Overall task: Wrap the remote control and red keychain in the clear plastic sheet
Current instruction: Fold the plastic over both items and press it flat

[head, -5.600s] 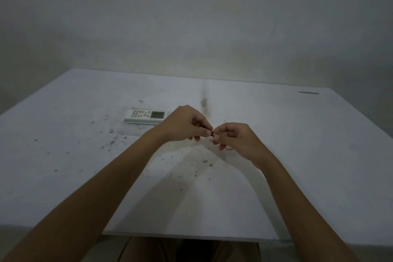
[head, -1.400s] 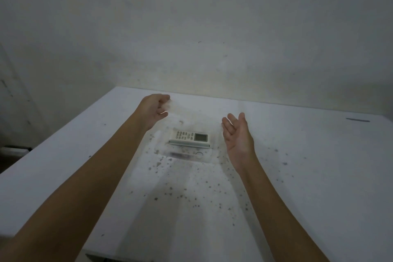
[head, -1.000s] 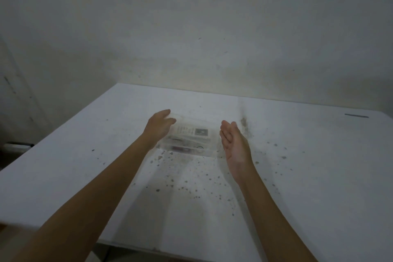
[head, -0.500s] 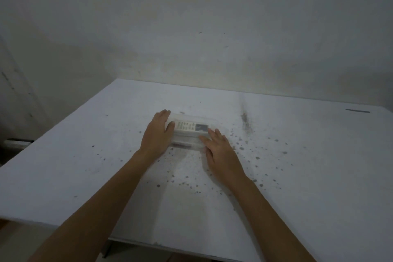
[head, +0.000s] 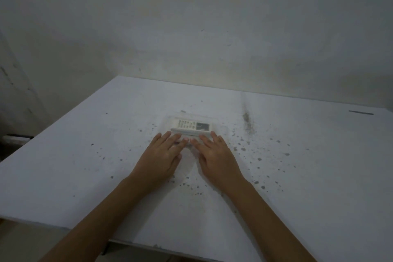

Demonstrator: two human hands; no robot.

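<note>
Both hands lie flat, palms down, at the middle of the frame on the speckled white table (head: 85,155). The left hand (head: 160,160) and right hand (head: 217,158) have fingers spread, tips nearly meeting, pressing the near edge of the clear sheet (head: 221,128). The remote (head: 191,128) sits under the sheet just beyond the fingertips. The keychain is hidden from me.

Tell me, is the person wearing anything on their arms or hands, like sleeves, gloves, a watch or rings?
Nothing that shows. Both forearms are bare right down to the bottom edge of the picture, with no sleeve in sight. The left hand and the right hand have no gloves, and neither wrist carries a watch or band. I can make out no rings on the fingers, though the light is dim and fine detail is soft.
</note>
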